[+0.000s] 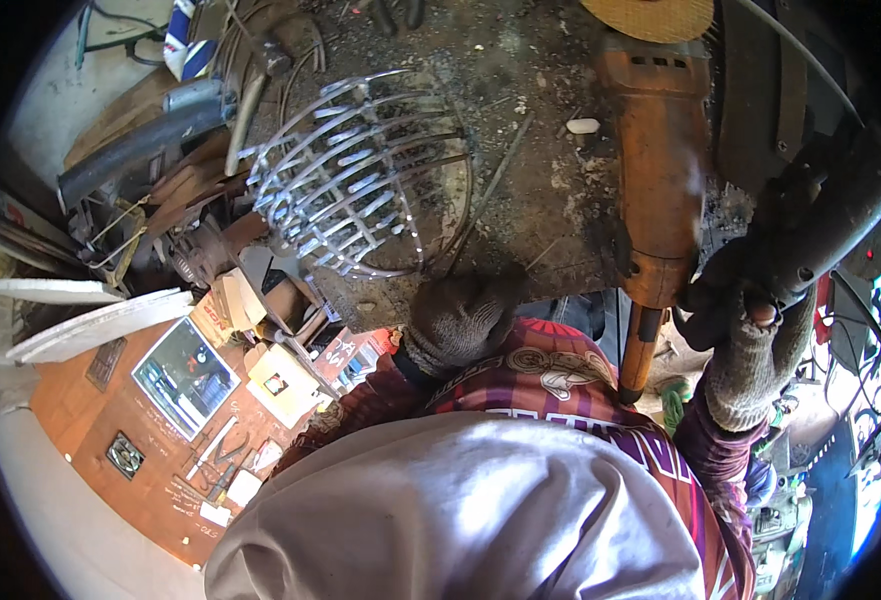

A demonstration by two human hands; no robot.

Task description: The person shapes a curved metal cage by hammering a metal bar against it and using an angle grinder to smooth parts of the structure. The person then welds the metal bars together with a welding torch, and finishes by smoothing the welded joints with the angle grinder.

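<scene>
A cage-like metal grille [350, 180] of curved bars and short cross pieces lies on the dark, dirty worktable [550, 190]. At the table's near edge, just below the grille's lower right end, rests my gloved left hand [465, 315]. Its fingers are curled closed; what they hold, if anything, is hidden. A thin wire [542, 255] sticks up beside them. On the right, my gloved right hand [745, 310] is closed around a grey cylindrical metal thing [840, 225] with round holes; its kind is unclear. Between my hands lies an orange angle grinder [660, 170].
A straw-coloured disc [650, 15] sits at the grinder's far end. A thin rod [500, 180] and a small white piece [582, 126] lie on the table. A hammer [250, 110] and scrap metal crowd the left. A cable [805, 55] crosses the upper right.
</scene>
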